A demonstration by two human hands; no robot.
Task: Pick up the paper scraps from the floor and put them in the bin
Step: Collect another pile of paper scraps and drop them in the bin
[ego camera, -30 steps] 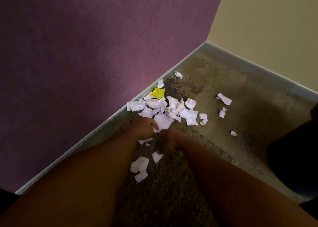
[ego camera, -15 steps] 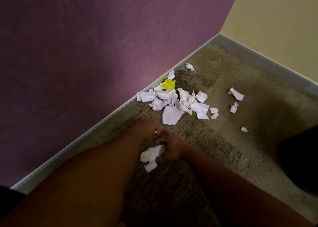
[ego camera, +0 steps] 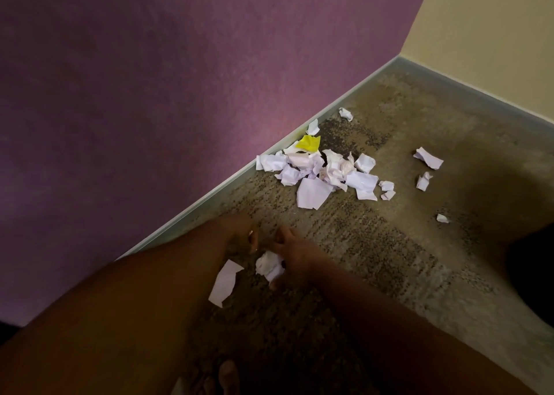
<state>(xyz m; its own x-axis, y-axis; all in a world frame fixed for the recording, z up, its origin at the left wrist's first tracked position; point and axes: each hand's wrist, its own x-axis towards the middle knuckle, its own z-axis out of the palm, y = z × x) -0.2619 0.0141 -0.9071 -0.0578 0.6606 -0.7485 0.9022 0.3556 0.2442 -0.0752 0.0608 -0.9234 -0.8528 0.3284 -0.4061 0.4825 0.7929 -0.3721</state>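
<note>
At the very bottom of the view, a bare foot (ego camera: 223, 376) stands on the speckled brown carpet (ego camera: 374, 259), dim and hard to make out. Just above it both forearms reach forward and down. A flat white scrap (ego camera: 225, 282) lies on the carpet partly under the left forearm, near the left hand (ego camera: 241, 234), whose fingers are curled downward close to the floor; whether they pinch anything cannot be told (the hand is in shadow). Just beside it, the right hand (ego camera: 295, 252) has its fingers closed around a crumpled white wad (ego camera: 269, 265) of paper, which sits against the palm side and touches or nearly touches the carpet. Farther out, a heap of white scraps (ego camera: 317, 174) lies against the grey skirting board (ego camera: 209, 196) at the foot of the purple wall (ego camera: 150, 94), with one yellow scrap (ego camera: 308, 143) at its far edge and a large flat piece at its near edge. Two small white bits lie beyond the yellow one along the skirting. To the right, well apart from the heap, three loose scraps (ego camera: 428, 162) are scattered on the carpet, the smallest nearest. A dark shape (ego camera: 533, 262) fills the right edge; what it is cannot be told. Farthest off, the purple wall meets a cream wall (ego camera: 494, 35) in the corner.
</note>
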